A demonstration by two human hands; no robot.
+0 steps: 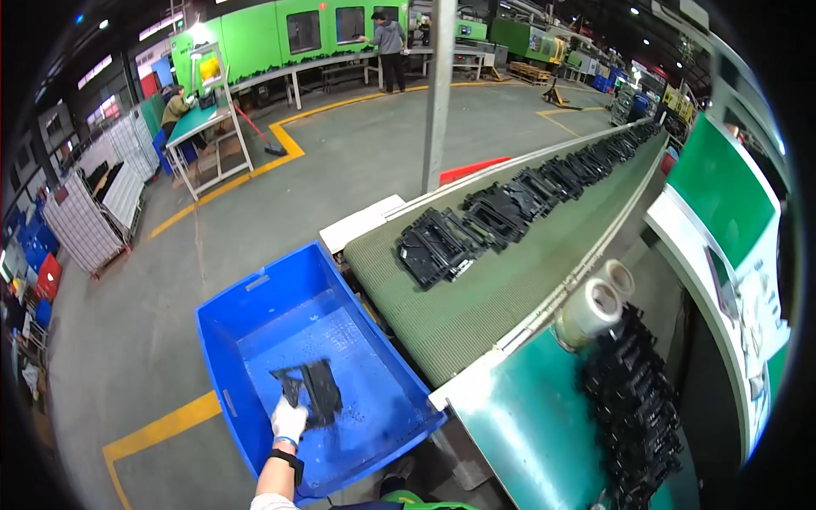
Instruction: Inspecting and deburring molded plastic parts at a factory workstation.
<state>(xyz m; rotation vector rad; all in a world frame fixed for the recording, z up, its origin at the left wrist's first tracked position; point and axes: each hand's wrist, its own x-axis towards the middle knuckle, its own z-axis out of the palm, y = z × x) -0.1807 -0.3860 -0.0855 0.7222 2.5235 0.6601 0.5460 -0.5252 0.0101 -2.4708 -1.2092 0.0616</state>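
Observation:
My left hand (pixel 289 421), in a white glove, grips the near left edge of a black plastic frame part (pixel 321 393). The part is inside the blue bin (pixel 223 361), above or on its floor; I cannot tell which. My fingers are closed round its edge and partly hidden by it. No other part shows in the bin. My right hand is not in view. To the right, a thick row of black plastic parts (pixel 631 408) lies on the green tabletop (pixel 523 425).
A green conveyor belt (pixel 399 323) carries several black parts (pixel 433 246) beyond the bin. Rolls of clear film (pixel 592 306) stand at the table's far end. A metal post (pixel 438 102) rises behind the belt. Two people work farther back, by green machines (pixel 263 42) and a bench (pixel 194 123).

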